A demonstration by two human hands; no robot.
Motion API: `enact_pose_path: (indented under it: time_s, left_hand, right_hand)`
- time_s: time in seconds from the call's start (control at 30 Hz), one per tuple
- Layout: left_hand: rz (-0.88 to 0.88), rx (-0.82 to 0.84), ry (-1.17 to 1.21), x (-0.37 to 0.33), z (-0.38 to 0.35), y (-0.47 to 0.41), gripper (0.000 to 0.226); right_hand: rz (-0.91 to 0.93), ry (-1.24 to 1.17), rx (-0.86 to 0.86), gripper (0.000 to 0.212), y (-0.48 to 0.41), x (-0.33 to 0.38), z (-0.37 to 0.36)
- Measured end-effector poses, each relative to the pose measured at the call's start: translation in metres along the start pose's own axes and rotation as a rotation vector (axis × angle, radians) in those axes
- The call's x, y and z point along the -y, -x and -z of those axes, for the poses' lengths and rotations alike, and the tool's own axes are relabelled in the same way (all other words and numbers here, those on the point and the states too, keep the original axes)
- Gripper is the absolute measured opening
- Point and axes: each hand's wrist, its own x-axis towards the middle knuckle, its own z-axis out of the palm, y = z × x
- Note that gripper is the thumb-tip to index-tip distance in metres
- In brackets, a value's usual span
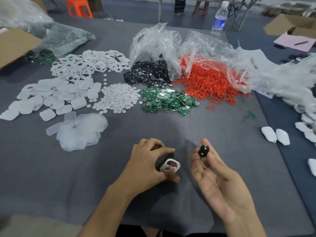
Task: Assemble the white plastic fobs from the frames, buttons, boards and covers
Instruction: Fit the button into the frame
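- Two hands were held low over the grey mat (106, 190), near its front edge and well apart from the piles.
- A white frame (176, 164), with a trace of red seen inside it, was gripped by the curled fingers of the left hand (150, 161).
- A black button (203, 151) was pinched at the fingertips of the right hand (215, 171), which was turned palm up with its other fingers loosely extended; the button was kept apart from the frame.
- Bare mat was left between the hands and the green boards (168, 101).
- Two white shells (275, 136) were laid just beside the mat's right edge.
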Motion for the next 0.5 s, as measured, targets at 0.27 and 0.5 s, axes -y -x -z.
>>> enact_pose_path:
  time_s: [0.27,0.5]
  left_hand:
    - [0.046,-0.146,0.079,0.0,-0.005,0.003,0.069]
    - [0.056,-0.222,0.21,-0.001,-0.005,0.003,0.06]
  right_hand:
    - [0.053,0.065,-0.031,0.035,-0.001,-0.004,0.004]
    - [0.493,1.216,-0.125,0.027,-0.014,-0.032,0.011]
